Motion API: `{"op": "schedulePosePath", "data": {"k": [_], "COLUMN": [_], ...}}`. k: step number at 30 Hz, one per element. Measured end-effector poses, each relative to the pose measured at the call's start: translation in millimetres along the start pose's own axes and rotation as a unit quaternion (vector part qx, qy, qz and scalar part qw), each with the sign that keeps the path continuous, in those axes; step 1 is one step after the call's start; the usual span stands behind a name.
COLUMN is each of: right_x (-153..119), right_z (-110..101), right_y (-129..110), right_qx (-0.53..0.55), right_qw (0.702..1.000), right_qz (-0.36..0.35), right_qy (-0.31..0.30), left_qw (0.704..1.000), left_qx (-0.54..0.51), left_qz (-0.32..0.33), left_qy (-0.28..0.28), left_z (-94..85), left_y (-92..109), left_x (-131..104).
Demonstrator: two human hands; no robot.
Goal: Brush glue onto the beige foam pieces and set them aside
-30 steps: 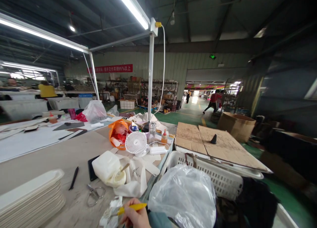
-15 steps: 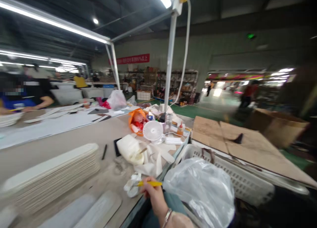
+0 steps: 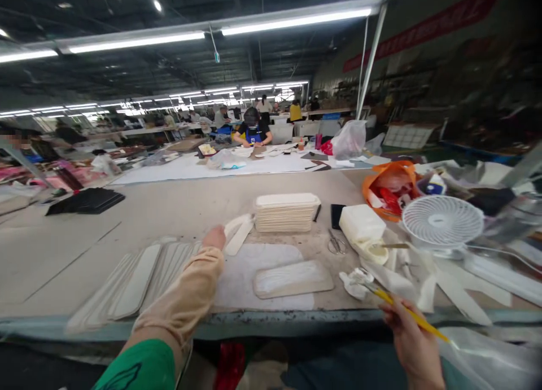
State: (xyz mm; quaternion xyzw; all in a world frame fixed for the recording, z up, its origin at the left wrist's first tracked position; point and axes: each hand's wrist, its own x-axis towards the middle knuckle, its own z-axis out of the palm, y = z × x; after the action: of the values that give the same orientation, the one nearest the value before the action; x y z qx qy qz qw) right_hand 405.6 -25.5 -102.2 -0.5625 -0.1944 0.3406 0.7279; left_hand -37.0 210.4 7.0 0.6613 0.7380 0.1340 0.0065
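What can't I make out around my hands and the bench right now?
- Head view: left hand fingertips, blurred and turned away; grip on the pale strips unclear.
- Head view: tip of the yellow-handled tool, too small and blurred against the crumpled wad.
- Head view: rest of the clear plastic bag, cut off by the right edge.

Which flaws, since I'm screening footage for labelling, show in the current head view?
Head view: the ceiling tubes glare white; the dim right background is smeared, the red banner too blurred to read; the left hand looks soft, while the pale stack is clearer; wide-angle stretching seems to widen the white fan near the right edge.
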Motion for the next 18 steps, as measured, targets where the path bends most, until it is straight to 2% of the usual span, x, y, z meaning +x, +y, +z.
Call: {"op": "schedulePosePath", "data": {"k": [4, 7, 8, 10, 13, 15, 18], "right_x": [-12.5, -21.9, -24.6, -28.9, -33.0, -34.7, -36.1], "right_z": [7.9, 17.9, 21.5, 28.6, 37.1, 41.7, 49.3], "right_y": [-10.1, -14.9, -15.3, -14.0, -8.8, -6.0, -7.1], "right_qx": [-0.062, -0.119, -0.131, -0.145, -0.142, -0.114, -0.057], "right_qw": [0.996, 0.987, 0.984, 0.977, 0.973, 0.976, 0.978], "right_qz": [-0.056, -0.104, -0.120, -0.150, -0.161, -0.135, -0.078], "right_qy": [0.004, -0.008, -0.017, -0.039, -0.087, -0.129, -0.184], "left_qw": [0.997, 0.982, 0.975, 0.963, 0.940, 0.924, 0.899], "left_qx": [-0.024, -0.142, -0.185, -0.239, -0.267, -0.273, -0.285], "left_qz": [-0.026, 0.026, 0.056, 0.118, 0.200, 0.240, 0.291], "left_qy": [0.071, 0.124, 0.110, 0.037, -0.074, -0.118, -0.159], "left_z": [-15.1, -20.1, -19.4, -15.8, -9.6, -7.5, -5.7], "left_y": [-28.7, -45.2, -46.1, -39.7, -14.0, 6.5, 31.5], "left_x": [-25.4, -66.5, -82.7, -114.6, -150.1, -161.5, -164.1]}}
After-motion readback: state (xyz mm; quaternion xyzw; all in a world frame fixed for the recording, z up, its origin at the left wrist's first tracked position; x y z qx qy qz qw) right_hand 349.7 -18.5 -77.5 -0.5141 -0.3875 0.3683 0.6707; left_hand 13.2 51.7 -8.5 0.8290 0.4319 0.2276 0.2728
